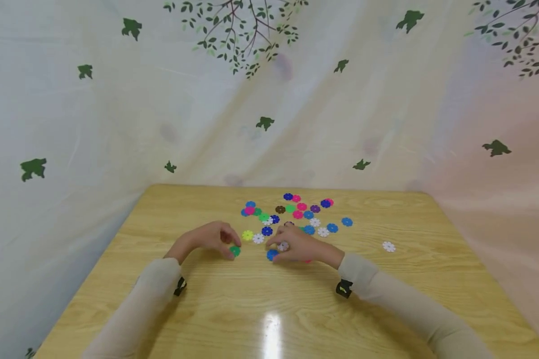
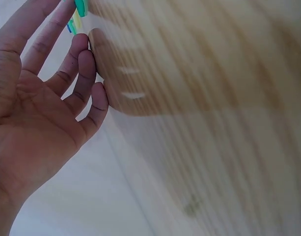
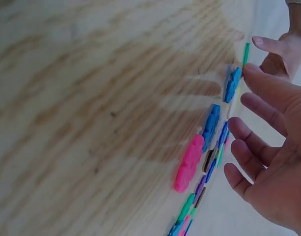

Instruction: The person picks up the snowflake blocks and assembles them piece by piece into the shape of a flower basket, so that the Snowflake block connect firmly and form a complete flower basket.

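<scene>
Between the thumb and forefinger of my left hand (image 1: 213,237) I pinch a green flower-shaped disc (image 1: 235,251) at the table surface. The left wrist view shows that green disc (image 2: 81,7) at the fingertips, its other fingers loosely bent. My right hand (image 1: 303,244) hovers low over the discs, thumb and forefinger apart. Its thumb tip is beside a blue flower-shaped disc (image 1: 272,255), seen edge-on on the table in the right wrist view; contact is hard to tell. A white disc (image 1: 283,246) shows under the right hand. The palm hides other discs.
Several flower discs lie loosely beyond the hands, including a yellow one (image 1: 247,235), a brown one (image 1: 280,209) and a purple one (image 1: 315,209). A lone white disc (image 1: 389,247) lies to the right. The wooden table (image 1: 224,319) ends at a patterned curtain (image 1: 305,149).
</scene>
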Demonstrator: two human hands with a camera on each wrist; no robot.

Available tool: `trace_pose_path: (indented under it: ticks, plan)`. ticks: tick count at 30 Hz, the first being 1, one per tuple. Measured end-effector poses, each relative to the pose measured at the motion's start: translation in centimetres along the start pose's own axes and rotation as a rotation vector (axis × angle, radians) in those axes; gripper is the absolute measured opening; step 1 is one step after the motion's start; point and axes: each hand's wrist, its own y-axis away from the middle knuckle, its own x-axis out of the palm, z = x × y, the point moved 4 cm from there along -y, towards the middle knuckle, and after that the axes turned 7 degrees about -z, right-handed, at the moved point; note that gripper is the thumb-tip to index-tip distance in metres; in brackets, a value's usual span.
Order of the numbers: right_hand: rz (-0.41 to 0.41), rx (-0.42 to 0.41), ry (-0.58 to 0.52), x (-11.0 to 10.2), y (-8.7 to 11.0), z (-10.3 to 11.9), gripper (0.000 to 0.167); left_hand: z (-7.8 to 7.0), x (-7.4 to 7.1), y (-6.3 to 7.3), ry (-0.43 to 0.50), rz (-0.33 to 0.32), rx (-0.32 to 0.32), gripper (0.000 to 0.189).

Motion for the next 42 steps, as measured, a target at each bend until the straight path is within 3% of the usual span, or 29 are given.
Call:
trace_pose_path:
  ticks: [9,15,20,25,36,42]
  plan:
    - [0.064,0.104,-0.009,0.3,0.1,0.1,0.031,0.0,0.1,-0.2,0.013,0.025,0.013,0.023]
    - [0.041,0.097,-0.061,-0.2,-0.3,0.5,0.024,0.4,-0.1,-0.3,0.005,0.0,-0.022,0.024]
    - [0.034,0.137,-0.199,0.1,-0.6,0.0,0.02,0.5,-0.2,-0.3,0.013,-0.022,-0.065,0.022]
    - [0.033,0.17,-0.296,0.5,-0.7,-0.7,0.017,0.3,-0.2,-0.3,0.011,-0.05,-0.066,0.024]
    - [-0.018,0.176,-0.35,0.2,-1.1,-1.8,0.012,-0.4,0.0,-0.6,-0.021,-0.099,-0.144,0.018]
    - [-0.012,0.182,-0.366,0.2,-1.4,-1.9,0.011,-0.7,-0.2,-0.9,-0.084,-0.066,-0.14,0.019]
